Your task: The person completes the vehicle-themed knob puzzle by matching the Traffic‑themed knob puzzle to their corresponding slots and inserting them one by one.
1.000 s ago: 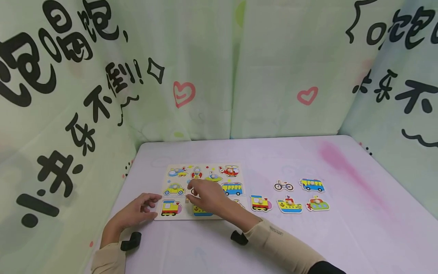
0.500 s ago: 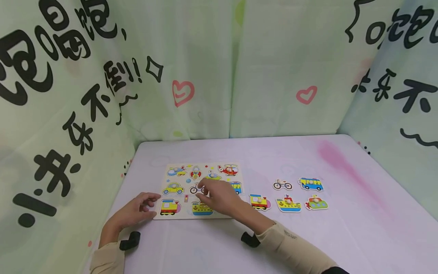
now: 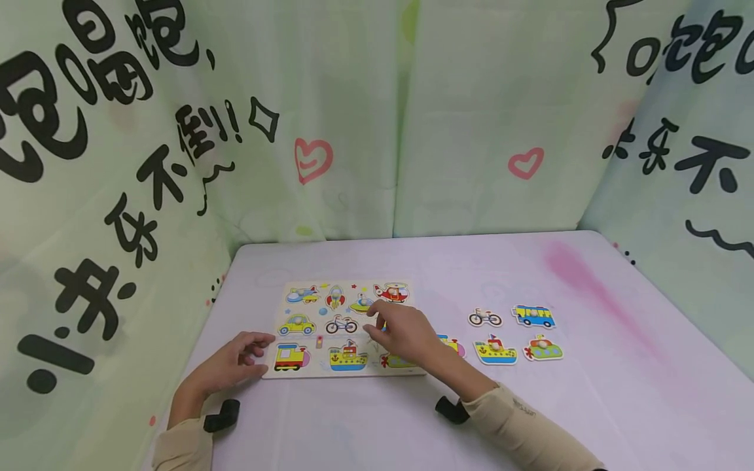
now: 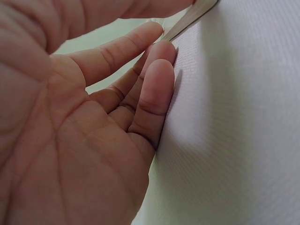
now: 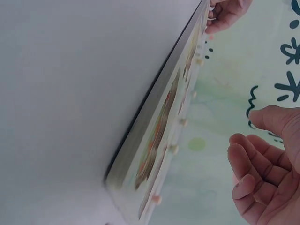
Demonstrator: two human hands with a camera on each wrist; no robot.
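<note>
Pale green curtains (image 3: 459, 98) with dark lettering hung behind a light table (image 3: 330, 425). On it lay a picture board (image 3: 319, 360), with five loose vehicle pieces (image 3: 496, 354) to its right. The left hand (image 3: 226, 363) touched the board's left edge, fingers loosely bent. The right hand (image 3: 406, 330) hovered over the board, thumb and fingers apart, nothing visible between them. The board looked light and stiff, best steadied by its edges; the pieces seemed thin and rigid, easiest pinched by small knobs (image 5: 174, 149) like those rising from the board.
</note>
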